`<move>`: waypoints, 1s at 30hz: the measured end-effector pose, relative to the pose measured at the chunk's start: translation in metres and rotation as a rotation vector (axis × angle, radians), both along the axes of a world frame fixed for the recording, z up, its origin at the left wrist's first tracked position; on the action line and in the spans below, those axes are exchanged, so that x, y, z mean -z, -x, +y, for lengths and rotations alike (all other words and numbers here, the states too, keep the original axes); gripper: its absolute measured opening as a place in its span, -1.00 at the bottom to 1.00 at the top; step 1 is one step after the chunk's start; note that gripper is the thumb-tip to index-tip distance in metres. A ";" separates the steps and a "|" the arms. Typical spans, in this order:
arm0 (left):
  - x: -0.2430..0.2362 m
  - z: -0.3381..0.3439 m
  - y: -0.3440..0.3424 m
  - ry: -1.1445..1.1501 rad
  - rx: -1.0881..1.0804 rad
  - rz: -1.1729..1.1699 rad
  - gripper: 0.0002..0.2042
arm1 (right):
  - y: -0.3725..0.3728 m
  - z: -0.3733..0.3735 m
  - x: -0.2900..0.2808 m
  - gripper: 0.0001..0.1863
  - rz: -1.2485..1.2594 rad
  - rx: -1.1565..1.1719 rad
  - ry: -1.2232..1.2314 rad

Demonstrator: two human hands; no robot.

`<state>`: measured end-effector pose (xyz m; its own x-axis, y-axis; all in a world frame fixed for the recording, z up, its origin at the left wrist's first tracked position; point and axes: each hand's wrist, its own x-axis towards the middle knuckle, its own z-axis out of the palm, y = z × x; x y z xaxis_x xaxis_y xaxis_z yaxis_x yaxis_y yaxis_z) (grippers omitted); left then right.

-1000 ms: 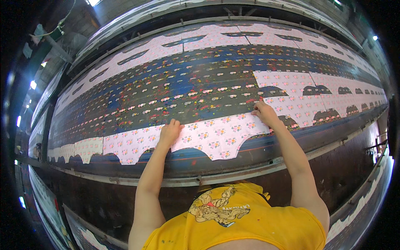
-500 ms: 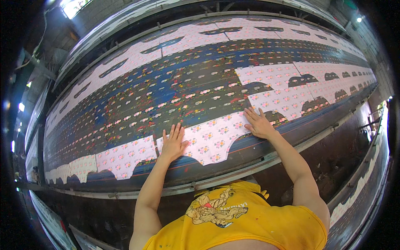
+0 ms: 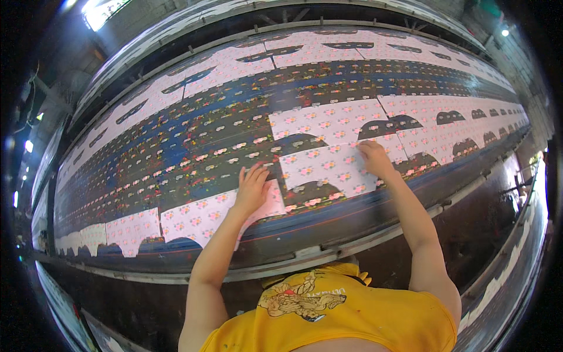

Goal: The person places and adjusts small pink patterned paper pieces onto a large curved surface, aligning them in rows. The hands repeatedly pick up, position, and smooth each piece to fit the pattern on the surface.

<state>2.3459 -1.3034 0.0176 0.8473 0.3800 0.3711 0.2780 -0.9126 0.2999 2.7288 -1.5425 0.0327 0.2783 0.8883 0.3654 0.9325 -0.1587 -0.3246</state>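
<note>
My left hand (image 3: 253, 189) lies with fingers stretched over the upper right end of a pink flower-print fabric piece (image 3: 202, 222). That piece lies flat along the near edge of the long table and has curved cutouts on its near side. Farther right, my right hand (image 3: 376, 160) has its fingers pinched at the top edge of another flower-print fabric piece (image 3: 316, 168), also flat on the table. Its fingertips meet where this piece borders the fabric piece (image 3: 328, 117) behind it.
The dark printing table (image 3: 199, 141) is marked with rows of small colourful flower prints. More cut fabric pieces (image 3: 132, 233) run along its near left edge, and others (image 3: 229, 69) along the far side. A metal rail (image 3: 305, 253) borders the near edge.
The view has shifted right along the table. My right hand has gone from lying flat with spread fingers to a pinch on the fabric piece to the right. My left hand remains spread.
</note>
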 end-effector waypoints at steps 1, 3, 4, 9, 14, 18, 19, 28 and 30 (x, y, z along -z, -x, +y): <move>0.001 -0.009 -0.018 0.048 -0.017 -0.007 -0.66 | -0.023 -0.010 0.003 -0.77 0.064 0.023 0.008; 0.014 -0.022 -0.060 0.145 -0.046 -0.046 -0.65 | -0.069 -0.024 0.012 -0.76 0.050 0.042 -0.012; 0.021 -0.025 -0.079 0.136 -0.038 -0.126 -0.69 | -0.088 -0.029 0.014 -0.75 0.051 0.043 0.000; 0.034 -0.031 -0.134 0.139 -0.284 -0.117 -0.78 | -0.146 -0.033 0.019 -0.71 0.177 -0.021 -0.007; 0.028 -0.033 -0.152 0.127 -0.369 -0.056 -0.88 | -0.157 -0.027 0.026 -0.80 0.282 -0.014 0.042; 0.035 -0.035 -0.153 0.036 -0.351 -0.081 -0.85 | -0.162 -0.025 0.033 -0.83 0.268 -0.018 0.036; 0.038 -0.034 -0.151 0.005 -0.330 -0.110 -0.84 | -0.162 -0.025 0.035 -0.82 0.228 -0.036 0.030; 0.024 -0.037 -0.158 0.212 -0.273 -0.077 -0.87 | -0.152 -0.030 0.012 -0.84 0.068 -0.112 0.134; 0.020 -0.033 -0.161 0.174 -0.266 -0.005 -0.86 | -0.150 -0.027 0.017 -0.84 -0.067 -0.131 0.108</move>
<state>2.5067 -1.3369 -0.0021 0.7080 0.6462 0.2849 0.4983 -0.7429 0.4469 2.8789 -1.5693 0.0154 0.1357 0.9505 0.2794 0.9663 -0.0647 -0.2491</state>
